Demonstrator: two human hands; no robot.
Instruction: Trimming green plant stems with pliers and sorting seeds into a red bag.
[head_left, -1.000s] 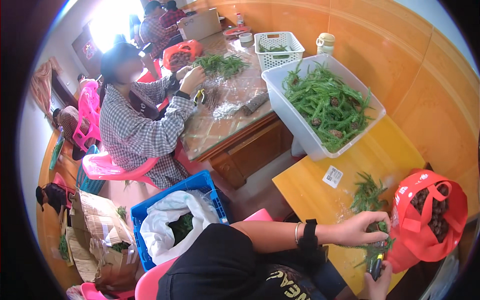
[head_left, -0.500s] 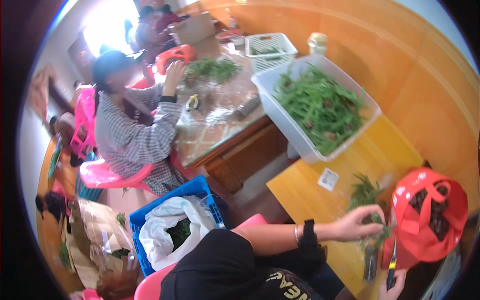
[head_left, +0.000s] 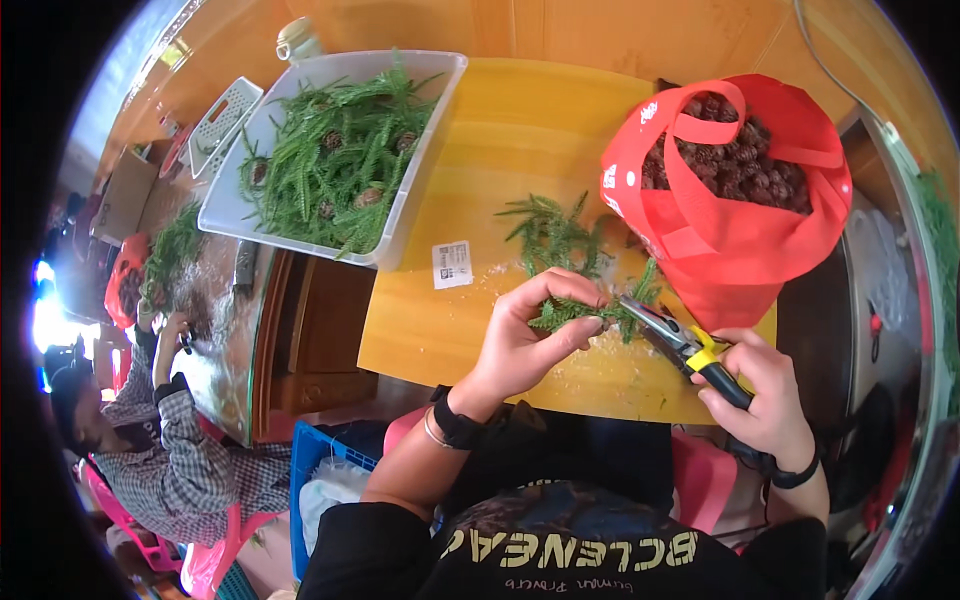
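In front of me, above a yellow table (head_left: 430, 350), my left hand (head_left: 525, 335) pinches a green artificial pine sprig (head_left: 562, 314) between thumb and fingers. My right hand (head_left: 765, 395) is wrapped round a pair of pliers (head_left: 718, 376) with black and yellow handles. The pliers' jaws reach the right end of the sprig, beside my left fingertips. Whether they bite on wire or leaf there is too small to tell. More green sprigs (head_left: 560, 235) lie on the table just beyond my left hand. Behind the pliers stands a red bag (head_left: 715, 275) full of brown pine cones (head_left: 735, 170).
A translucent plastic bin (head_left: 425, 170) of green sprigs and cones stands at the back left. A white label (head_left: 452, 265) and small scraps lie on the table. At left, a person in a checked shirt (head_left: 190, 470) works at another table. A blue crate (head_left: 305, 490) sits low beside me.
The view has swung round, bringing the yellow table to the middle. The pliers in my right hand have come up from low beside the table to the sprig in my left hand.
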